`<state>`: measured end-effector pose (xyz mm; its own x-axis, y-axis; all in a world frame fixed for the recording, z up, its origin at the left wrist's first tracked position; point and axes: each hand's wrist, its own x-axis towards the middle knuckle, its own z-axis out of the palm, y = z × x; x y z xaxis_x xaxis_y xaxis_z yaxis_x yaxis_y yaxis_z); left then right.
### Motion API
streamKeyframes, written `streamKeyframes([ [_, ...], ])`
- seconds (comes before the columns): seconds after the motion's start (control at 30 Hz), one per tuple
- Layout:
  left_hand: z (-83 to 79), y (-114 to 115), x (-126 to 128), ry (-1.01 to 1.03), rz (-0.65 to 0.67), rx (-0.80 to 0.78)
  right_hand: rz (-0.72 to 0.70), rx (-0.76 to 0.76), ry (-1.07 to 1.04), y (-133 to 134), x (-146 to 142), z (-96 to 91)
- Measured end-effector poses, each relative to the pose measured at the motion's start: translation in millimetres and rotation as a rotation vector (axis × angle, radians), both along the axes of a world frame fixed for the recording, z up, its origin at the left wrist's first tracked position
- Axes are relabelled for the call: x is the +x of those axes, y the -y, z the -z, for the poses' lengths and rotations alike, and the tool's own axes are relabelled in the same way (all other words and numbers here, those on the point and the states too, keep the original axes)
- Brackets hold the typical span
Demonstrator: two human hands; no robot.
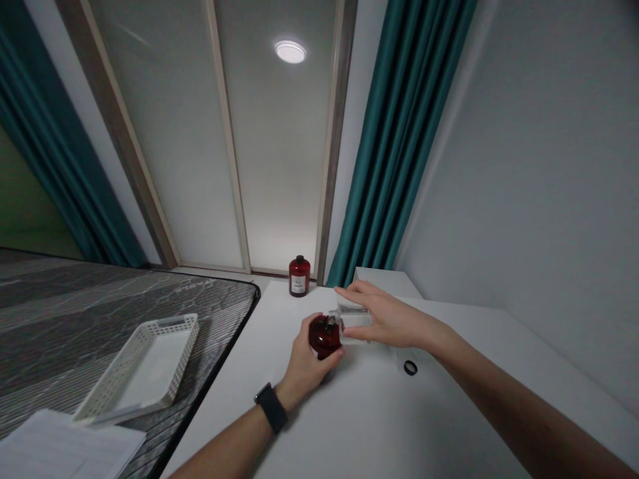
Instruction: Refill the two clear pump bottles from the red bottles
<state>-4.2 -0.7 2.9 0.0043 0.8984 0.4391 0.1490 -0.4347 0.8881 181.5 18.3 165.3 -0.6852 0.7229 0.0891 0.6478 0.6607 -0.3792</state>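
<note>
My left hand [305,367], with a dark watch on its wrist, grips a small round dark-red bottle [324,336] just above the white table [359,426]. My right hand [384,318] holds a clear, boxy cap [352,315] right beside the bottle's top, touching or nearly touching it. A second dark-red bottle [299,276] with a black lid and pale label stands upright at the table's far edge, beyond both hands.
A small black ring [410,367] lies on the table under my right forearm. A white perforated tray [144,366] and white papers [60,449] rest on the grey striped bed to the left. Teal curtains and a frosted window stand behind; a white wall runs along the right.
</note>
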Motion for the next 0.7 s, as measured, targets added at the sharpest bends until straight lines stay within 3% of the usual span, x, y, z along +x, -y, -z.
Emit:
streamKeyframes([
  [0.7,-2.8,0.9,1.0,0.028,0.002,-0.01,-0.026,0.029,0.0,-3.6,-1.0,-2.2],
])
